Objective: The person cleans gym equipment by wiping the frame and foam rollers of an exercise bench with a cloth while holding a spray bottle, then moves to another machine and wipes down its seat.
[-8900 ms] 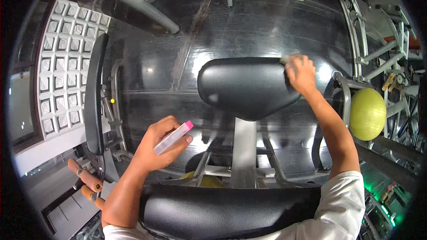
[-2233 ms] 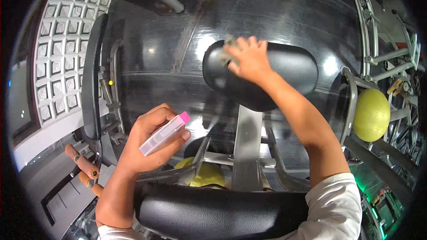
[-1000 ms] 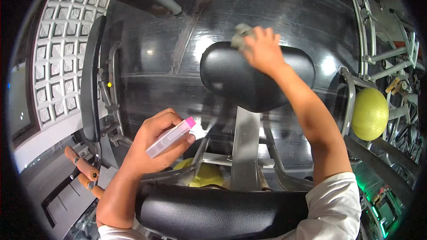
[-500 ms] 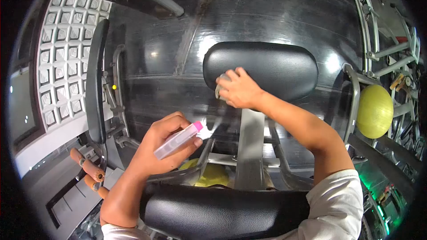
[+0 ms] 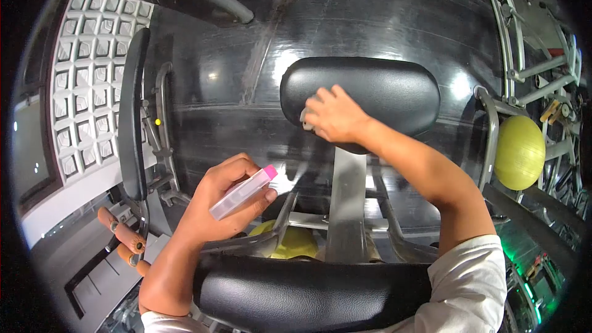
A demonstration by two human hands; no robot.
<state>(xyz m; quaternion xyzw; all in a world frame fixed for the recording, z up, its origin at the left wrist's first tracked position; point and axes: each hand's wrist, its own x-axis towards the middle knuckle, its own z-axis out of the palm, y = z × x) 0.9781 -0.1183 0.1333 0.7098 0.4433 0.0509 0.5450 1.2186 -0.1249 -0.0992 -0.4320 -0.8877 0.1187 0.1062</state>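
My left hand (image 5: 213, 216) is closed around a flat, translucent plastic bottle (image 5: 237, 198) with a pink top, held tilted above the near end of the bench. Further off, my right hand (image 5: 336, 116) presses down on the left part of a black padded seat (image 5: 388, 86). Its fingers are bent over a small greyish cloth (image 5: 305, 120); only a bit of it shows at the seat's left edge, and the rest is hidden under the hand.
Below the pad runs a grey metal post (image 5: 347, 203). A second black pad (image 5: 314, 293) lies closest to me. Yellow-green balls sit at the right (image 5: 520, 153) and beneath the frame (image 5: 295, 243). Gym machines stand on both sides over the dark floor (image 5: 222, 55).
My right hand has slid slightly to the right and up over the pad, so less of the cloth shows. The bottle in my left hand has shifted a little to the left.
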